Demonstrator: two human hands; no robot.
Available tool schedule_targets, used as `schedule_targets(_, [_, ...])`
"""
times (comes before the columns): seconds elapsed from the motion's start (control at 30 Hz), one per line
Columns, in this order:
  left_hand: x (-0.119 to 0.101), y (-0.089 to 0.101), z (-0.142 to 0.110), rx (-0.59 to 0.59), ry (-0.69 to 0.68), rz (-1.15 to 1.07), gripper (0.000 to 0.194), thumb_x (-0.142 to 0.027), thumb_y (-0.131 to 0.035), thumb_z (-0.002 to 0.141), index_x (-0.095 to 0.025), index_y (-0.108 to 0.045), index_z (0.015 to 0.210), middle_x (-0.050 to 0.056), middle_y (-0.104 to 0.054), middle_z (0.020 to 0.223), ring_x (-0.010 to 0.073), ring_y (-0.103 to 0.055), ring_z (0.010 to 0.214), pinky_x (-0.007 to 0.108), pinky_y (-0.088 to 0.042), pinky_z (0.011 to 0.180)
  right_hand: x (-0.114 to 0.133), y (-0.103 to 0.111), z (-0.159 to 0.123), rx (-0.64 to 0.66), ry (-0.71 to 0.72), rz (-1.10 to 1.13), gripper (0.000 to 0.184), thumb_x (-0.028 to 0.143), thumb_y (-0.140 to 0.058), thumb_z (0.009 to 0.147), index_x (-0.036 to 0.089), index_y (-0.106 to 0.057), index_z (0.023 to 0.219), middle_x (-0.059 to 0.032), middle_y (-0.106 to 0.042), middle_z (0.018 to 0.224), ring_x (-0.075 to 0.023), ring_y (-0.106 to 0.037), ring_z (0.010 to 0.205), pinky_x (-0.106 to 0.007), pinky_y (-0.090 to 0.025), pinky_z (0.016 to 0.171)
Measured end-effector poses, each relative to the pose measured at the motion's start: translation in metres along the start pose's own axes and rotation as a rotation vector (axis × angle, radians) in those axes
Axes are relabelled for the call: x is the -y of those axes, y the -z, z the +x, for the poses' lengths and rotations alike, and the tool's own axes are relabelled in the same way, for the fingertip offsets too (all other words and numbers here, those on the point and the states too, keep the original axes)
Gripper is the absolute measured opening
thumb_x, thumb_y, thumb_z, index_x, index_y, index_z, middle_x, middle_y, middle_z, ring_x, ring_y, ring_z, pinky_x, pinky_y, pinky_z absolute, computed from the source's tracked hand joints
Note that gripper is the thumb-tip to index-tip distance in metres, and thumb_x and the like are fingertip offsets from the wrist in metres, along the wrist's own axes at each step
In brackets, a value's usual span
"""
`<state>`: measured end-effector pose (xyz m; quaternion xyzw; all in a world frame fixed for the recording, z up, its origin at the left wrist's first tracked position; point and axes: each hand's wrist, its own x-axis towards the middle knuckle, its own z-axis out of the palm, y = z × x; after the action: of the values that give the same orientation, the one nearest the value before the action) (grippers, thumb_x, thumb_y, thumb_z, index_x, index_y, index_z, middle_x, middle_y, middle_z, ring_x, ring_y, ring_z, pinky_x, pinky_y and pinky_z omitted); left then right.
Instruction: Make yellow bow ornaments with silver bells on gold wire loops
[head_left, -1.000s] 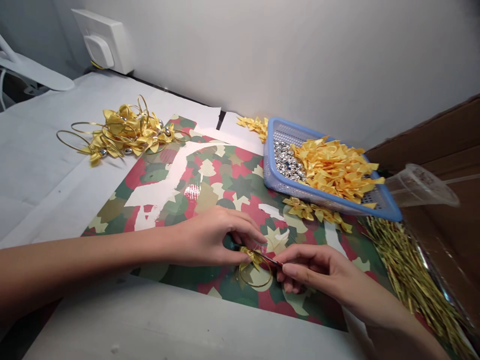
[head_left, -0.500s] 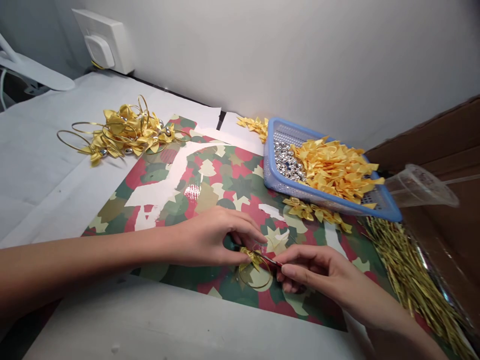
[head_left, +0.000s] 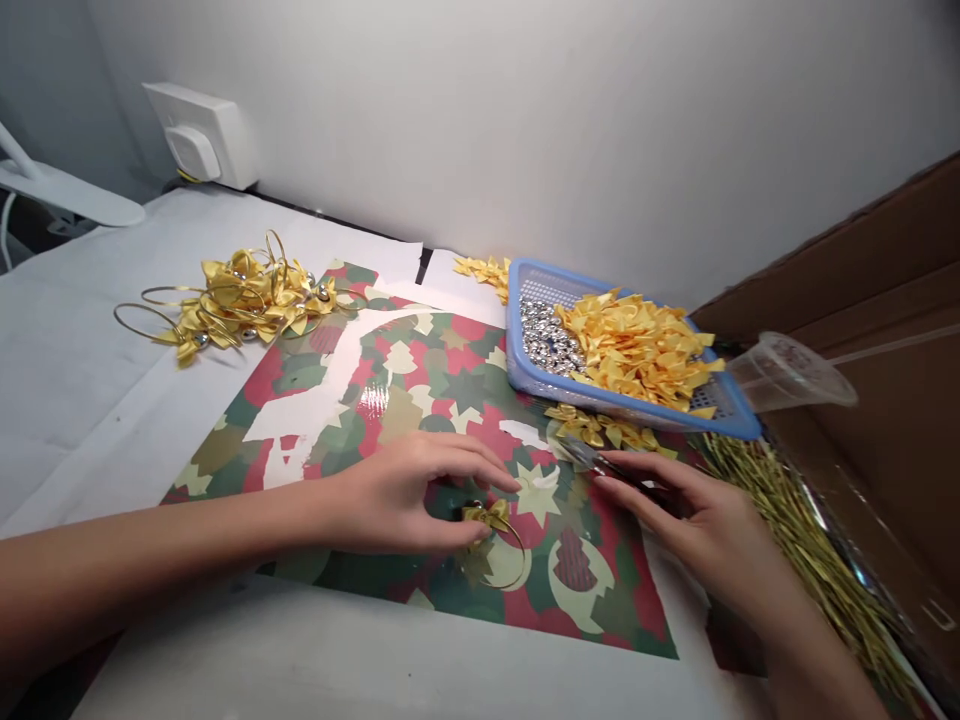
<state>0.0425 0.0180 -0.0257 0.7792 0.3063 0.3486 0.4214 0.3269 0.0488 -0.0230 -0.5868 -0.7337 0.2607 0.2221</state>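
Note:
My left hand (head_left: 405,495) rests on the camouflage-patterned mat (head_left: 465,390), its thumb and fingers around a small yellow ribbon bow (head_left: 484,515). A thin gold wire hoop (head_left: 510,560) runs from the bow and lies on the mat. Part of the bow's underside is hidden by my fingers. To the right, my right hand (head_left: 690,490) holds small metal scissors (head_left: 600,460) with their tips pointing left, apart from the bow. Loose yellow bows (head_left: 592,425) lie just beyond them.
A blue mesh basket (head_left: 536,265) holds silver beads and yellow bows. At the back left lies a heap of bows with gold wire hoops (head_left: 240,300). Gold strands (head_left: 795,530) spread at the right, beside a clear plastic cup (head_left: 787,372) and a cardboard box wall (head_left: 877,300).
My right hand has moved right, drawing the scissors away from the bow. The bow now lies on the mat under my left hand. The whole view has shifted slightly.

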Motion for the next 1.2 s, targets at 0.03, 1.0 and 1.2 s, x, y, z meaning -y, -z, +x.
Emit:
schedule_targets(0.03, [-0.002,0.000,0.000,-0.036,-0.017,0.010,0.028,-0.008,-0.064,0.078,-0.013,-0.068,0.105,0.011,-0.073,0.100,0.0186,-0.067,0.089,0.030,-0.056,0.078,-0.002,-0.001,0.000,-0.027,0.058,-0.055,0.036,0.053,-0.063,0.077,0.021,-0.073,0.090,-0.0096,-0.075,0.092,-0.0249,-0.070,0.072,-0.035,-0.058,0.064])
schedule_targets(1.0, [-0.011,-0.012,-0.007,-0.044,0.081,0.517,0.007,-0.019,-0.062,0.078,-0.018,-0.062,0.072,0.002,-0.059,0.084,0.0201,-0.058,0.082,0.039,-0.032,0.080,0.054,-0.054,-0.030,0.152,0.402,0.209,0.018,0.016,-0.048,0.090,0.019,-0.060,0.075,-0.0035,-0.060,0.071,-0.0149,-0.058,0.062,-0.025,-0.047,0.057])
schedule_targets(1.2, [-0.008,-0.014,-0.006,-0.062,0.070,0.530,0.006,-0.019,-0.062,0.081,-0.018,-0.063,0.075,0.003,-0.061,0.086,0.0203,-0.058,0.083,0.041,-0.030,0.083,0.057,-0.056,-0.032,0.148,0.391,0.217,0.020,0.016,-0.046,0.089,0.017,-0.060,0.075,-0.0036,-0.059,0.069,-0.0143,-0.056,0.059,-0.025,-0.045,0.053])
